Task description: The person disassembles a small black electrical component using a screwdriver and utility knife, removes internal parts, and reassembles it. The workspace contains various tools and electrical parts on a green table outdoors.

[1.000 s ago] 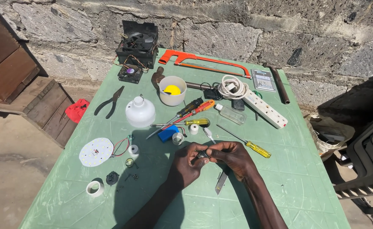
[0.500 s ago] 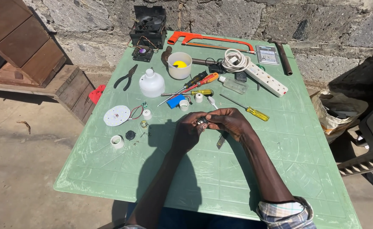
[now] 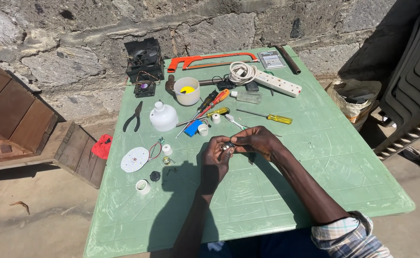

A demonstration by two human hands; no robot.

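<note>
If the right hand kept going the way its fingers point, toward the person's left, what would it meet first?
Almost at once the left hand: the right hand already pinches the same small metal part with it. Past that, probably the small white cylinder, though depth is unclear.

My table (image 3: 277,191) is pale green, marked with a faint grid of squares. My right sleeve (image 3: 348,236) is plaid in blue, white and grey. The little part (image 3: 227,145) between my fingers is silvery. The hacksaw (image 3: 210,59) has an orange-red frame. One screwdriver (image 3: 269,117) has a yellow handle, another (image 3: 212,102) an orange and black one. The bulb dome (image 3: 163,117) is white, and so are the power strip (image 3: 277,83) and its coiled cord (image 3: 241,72). The cup (image 3: 187,91) is cream with something yellow inside. The pliers (image 3: 133,117) are black, the fan (image 3: 144,59) black too. A small blue block (image 3: 192,128) lies near the round white board (image 3: 134,159). The stone wall (image 3: 76,52) is grey.
</note>
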